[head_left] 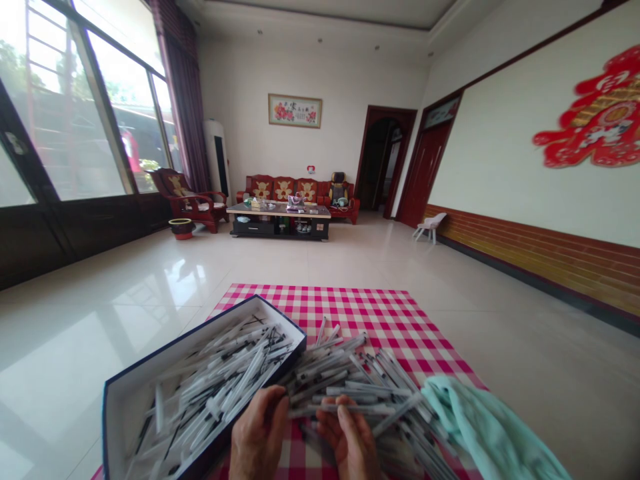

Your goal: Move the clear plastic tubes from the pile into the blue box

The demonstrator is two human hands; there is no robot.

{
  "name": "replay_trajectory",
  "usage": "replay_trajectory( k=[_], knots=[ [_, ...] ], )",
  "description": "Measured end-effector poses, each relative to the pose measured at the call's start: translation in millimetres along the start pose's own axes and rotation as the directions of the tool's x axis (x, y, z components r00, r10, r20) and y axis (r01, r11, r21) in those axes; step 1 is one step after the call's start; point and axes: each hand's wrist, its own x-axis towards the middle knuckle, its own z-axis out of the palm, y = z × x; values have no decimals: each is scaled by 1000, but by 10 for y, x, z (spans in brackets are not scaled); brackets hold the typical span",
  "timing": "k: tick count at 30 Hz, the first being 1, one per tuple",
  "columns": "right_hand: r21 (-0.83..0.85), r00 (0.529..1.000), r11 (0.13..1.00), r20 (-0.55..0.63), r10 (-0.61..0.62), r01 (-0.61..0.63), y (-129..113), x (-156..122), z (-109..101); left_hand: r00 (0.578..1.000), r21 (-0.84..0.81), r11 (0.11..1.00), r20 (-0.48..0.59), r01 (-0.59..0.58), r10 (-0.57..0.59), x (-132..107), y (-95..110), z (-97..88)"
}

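My right hand (353,440) pinches a clear-barrelled pen (373,409) between thumb and fingers, the pen lying nearly level. Just to its left, my left hand (259,433) is closed, thumb against curled fingers, beside the box's near right edge; what it holds, if anything, is hidden. In front of both hands spreads a heap of pens (345,360) on the pink-and-white checked cloth (360,307). The blue-edged box (200,337), white inside, stands on the left with many loose translucent pen barrels (235,380) and thin dark pieces in it.
A mint-green cloth (485,427) lies crumpled at the right, against the pen heap. Beyond the checked cloth is a glossy tiled floor (310,263). Further off stand a low coffee table (277,212), a red wooden sofa (345,207) and a small pale chair (431,225).
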Motion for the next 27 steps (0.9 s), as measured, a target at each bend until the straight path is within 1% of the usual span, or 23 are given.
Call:
replay_trajectory(
  k=[1,2,5,7,9,11,13,15,17,19,22,27],
  knots=[
    [0,1000,1000,-1,3,-3,0,-6,6,999,70,997,-25,-45,47,52,-18,-73],
    [3,1000,1000,-6,0,0,2,-12,13,996,148,987,-50,-66,74,102,-43,-146],
    [14,999,999,-29,-35,35,17,-28,34,992,382,923,-94,-38,80,217,-166,-335],
    [16,999,999,-28,-44,45,28,-31,35,994,495,869,-76,-27,74,251,-264,-410],
    [17,1000,999,-2,-31,31,34,-24,19,994,542,838,-39,-63,101,255,-322,-431],
    [29,1000,999,25,-14,13,33,-9,-9,988,523,844,-23,-118,152,237,-302,-397],
    [37,999,999,54,7,-9,24,8,-39,979,446,876,4,-183,202,200,-208,-318],
    [38,996,999,81,25,-28,12,20,-58,968,333,909,73,-252,242,146,-86,-212],
    [39,994,998,101,37,-41,-2,20,-62,949,231,923,141,-308,281,79,13,-101],
    [53,994,998,104,37,-42,-13,8,-53,933,172,923,175,-344,315,10,68,-7],
    [80,993,995,113,46,-55,-22,-20,-29,923,132,927,216,-351,318,-71,96,83],
    [99,991,993,123,55,-68,-15,-44,-13,908,80,954,339,-289,247,-101,114,115]
  ],
)
